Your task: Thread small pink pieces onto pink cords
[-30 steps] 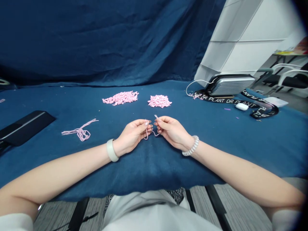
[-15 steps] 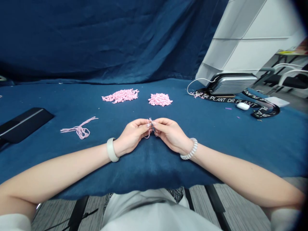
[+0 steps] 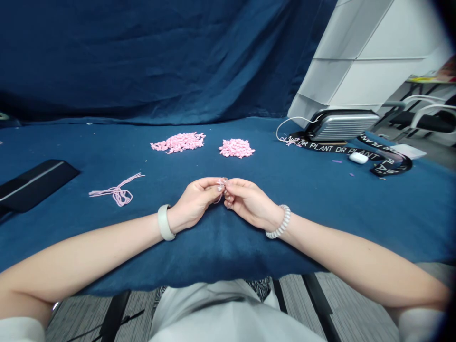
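Note:
My left hand (image 3: 194, 202) and my right hand (image 3: 245, 202) meet fingertip to fingertip over the blue cloth near the table's front edge. Both pinch a short pink string (image 3: 220, 186), most of it hidden between the fingers. A loose bundle of pink strings (image 3: 117, 192) lies to the left of my left hand. Two heaps of small pink pieces sit farther back, the left heap (image 3: 178, 141) wider, the right heap (image 3: 236, 147) rounder.
A black flat case (image 3: 32, 184) lies at the far left. At the back right stand a silver ribbed case (image 3: 342, 124), a black printed ribbon (image 3: 338, 148) and a white earbud case (image 3: 358, 157). Chairs stand beyond the table's right edge.
My hands have closed together. A second ago they were slightly apart with the string looped between them; now the fingertips touch and the string is bunched up.

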Action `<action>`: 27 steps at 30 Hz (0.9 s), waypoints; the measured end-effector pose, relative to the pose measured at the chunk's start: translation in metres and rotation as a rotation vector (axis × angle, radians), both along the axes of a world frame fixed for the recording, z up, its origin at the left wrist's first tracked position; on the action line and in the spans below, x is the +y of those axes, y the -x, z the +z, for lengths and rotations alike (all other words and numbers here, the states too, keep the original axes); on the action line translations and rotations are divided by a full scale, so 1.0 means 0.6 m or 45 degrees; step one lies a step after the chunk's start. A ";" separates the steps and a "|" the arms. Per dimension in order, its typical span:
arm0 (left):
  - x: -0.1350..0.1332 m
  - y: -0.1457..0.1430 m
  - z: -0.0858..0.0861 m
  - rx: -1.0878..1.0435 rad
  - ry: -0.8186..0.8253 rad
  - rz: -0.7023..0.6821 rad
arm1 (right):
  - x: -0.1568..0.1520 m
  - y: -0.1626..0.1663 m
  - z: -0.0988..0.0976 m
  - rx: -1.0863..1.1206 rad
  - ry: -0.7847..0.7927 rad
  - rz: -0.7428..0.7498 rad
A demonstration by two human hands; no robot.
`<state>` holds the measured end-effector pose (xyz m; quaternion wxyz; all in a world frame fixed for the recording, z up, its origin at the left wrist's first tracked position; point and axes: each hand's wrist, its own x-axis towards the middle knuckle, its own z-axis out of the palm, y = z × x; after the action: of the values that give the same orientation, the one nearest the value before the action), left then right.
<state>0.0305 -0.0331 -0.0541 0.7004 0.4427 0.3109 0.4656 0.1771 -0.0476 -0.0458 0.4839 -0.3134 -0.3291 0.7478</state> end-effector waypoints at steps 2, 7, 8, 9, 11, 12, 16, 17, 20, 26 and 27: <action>-0.001 0.000 -0.001 0.001 -0.010 0.001 | -0.002 0.004 0.000 0.000 -0.001 -0.023; -0.001 -0.001 -0.005 0.016 -0.026 0.009 | -0.009 0.015 0.001 -0.025 0.003 -0.098; -0.001 -0.001 -0.005 0.020 -0.032 0.005 | -0.010 0.016 0.002 -0.032 -0.004 -0.114; -0.001 -0.001 -0.006 0.024 -0.040 -0.005 | -0.011 0.018 0.001 -0.046 -0.018 -0.131; -0.001 -0.001 -0.005 0.039 -0.063 -0.026 | -0.013 0.020 0.000 -0.098 -0.061 -0.174; -0.001 0.000 -0.005 0.052 -0.072 -0.032 | -0.013 0.021 -0.001 -0.135 -0.086 -0.202; -0.001 0.001 -0.001 0.067 -0.060 0.000 | -0.012 0.022 -0.006 -0.288 -0.143 -0.295; -0.001 0.001 0.001 0.056 -0.051 0.000 | -0.012 0.022 -0.006 -0.304 -0.151 -0.293; -0.003 0.001 0.006 0.009 -0.035 -0.053 | -0.012 0.022 -0.007 -0.278 -0.172 -0.241; -0.003 0.003 0.005 -0.041 0.029 -0.031 | -0.009 0.015 -0.006 -0.217 -0.162 -0.166; -0.002 0.003 0.004 -0.044 0.040 -0.012 | -0.008 0.013 -0.007 -0.247 -0.178 -0.159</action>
<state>0.0285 -0.0345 -0.0517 0.7147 0.4251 0.3041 0.4648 0.1695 -0.0523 -0.0500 0.5161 -0.3697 -0.4057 0.6576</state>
